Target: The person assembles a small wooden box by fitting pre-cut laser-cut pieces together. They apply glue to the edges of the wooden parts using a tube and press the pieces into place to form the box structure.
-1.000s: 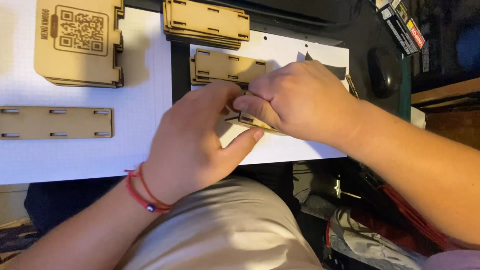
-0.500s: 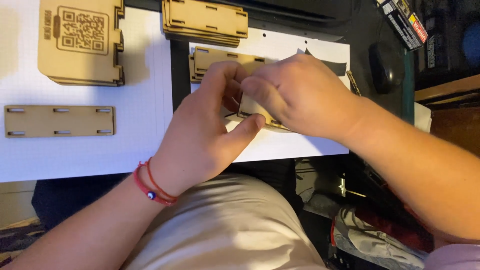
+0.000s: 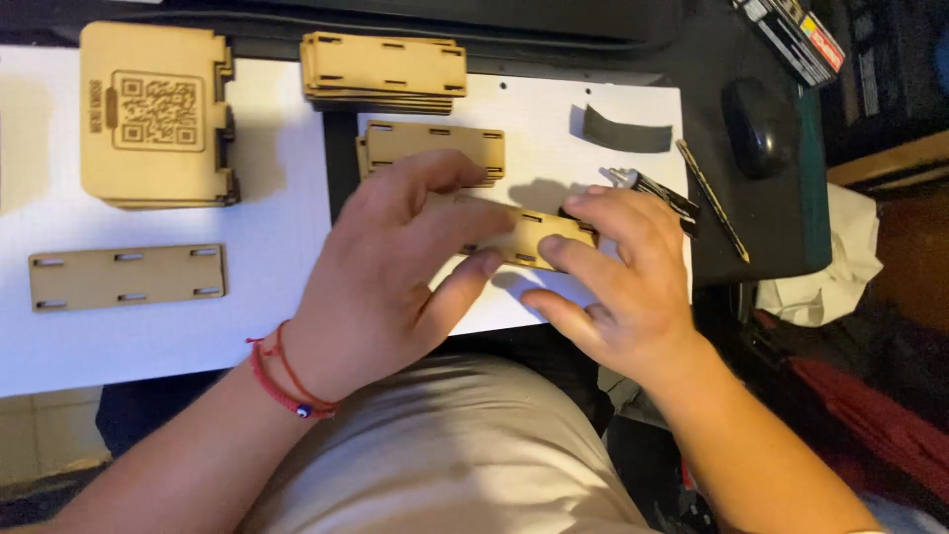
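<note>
Both hands meet over a small slotted wooden panel (image 3: 529, 237) lying on the white sheet (image 3: 554, 129) of the surface. The left hand (image 3: 395, 267), a red cord bracelet (image 3: 282, 381) at its wrist, pinches the panel's left end between thumb and curled fingers. The right hand (image 3: 618, 272) rests half open, its fingertips pressing the panel's right end. Just beyond lies a matching slotted panel (image 3: 430, 143); farther back, a stack of panels (image 3: 384, 69). A black strip (image 3: 625, 132) lies to the right.
</note>
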